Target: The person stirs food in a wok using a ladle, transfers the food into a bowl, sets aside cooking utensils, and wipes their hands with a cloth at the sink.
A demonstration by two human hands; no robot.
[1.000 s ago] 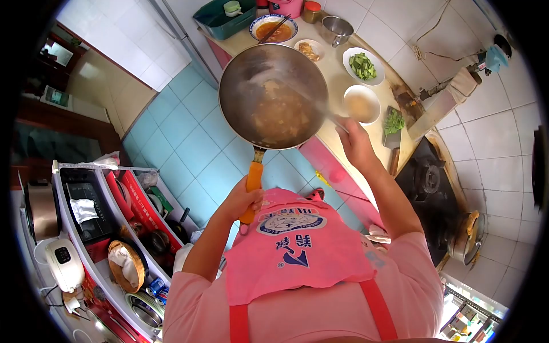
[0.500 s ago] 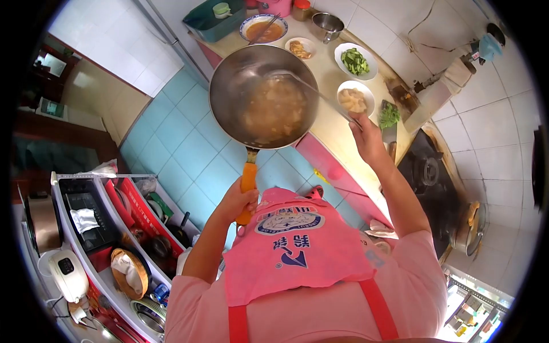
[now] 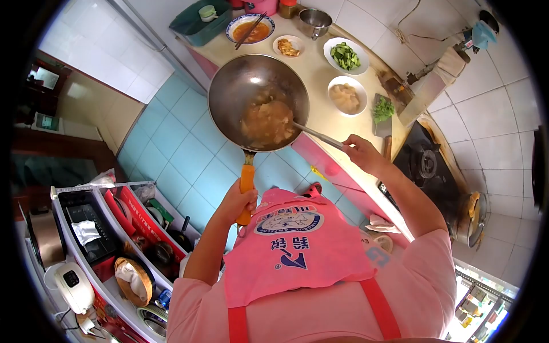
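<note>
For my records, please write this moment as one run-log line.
left hand grips orange handle of wok; right hand holds metal utensil; utensil end in brownish food; wok off gas stove

Soft, bright light glints inside the round grey metal wok (image 3: 229,103), while fisheye distortion bends the square white wall tiles (image 3: 494,120) right of it.

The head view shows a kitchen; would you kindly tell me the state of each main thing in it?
Wok: held by its orange handle, food inside
Left hand: closed around that handle
Metal utensil: far end in the food
Right hand: closed on the utensil
Chopsticks: lying across the patterned bowl
Green vegetable: cut up, in a white bowl
Cleaver: flat, greens on its blade
Burner: no pan on it; flame unclear
</note>
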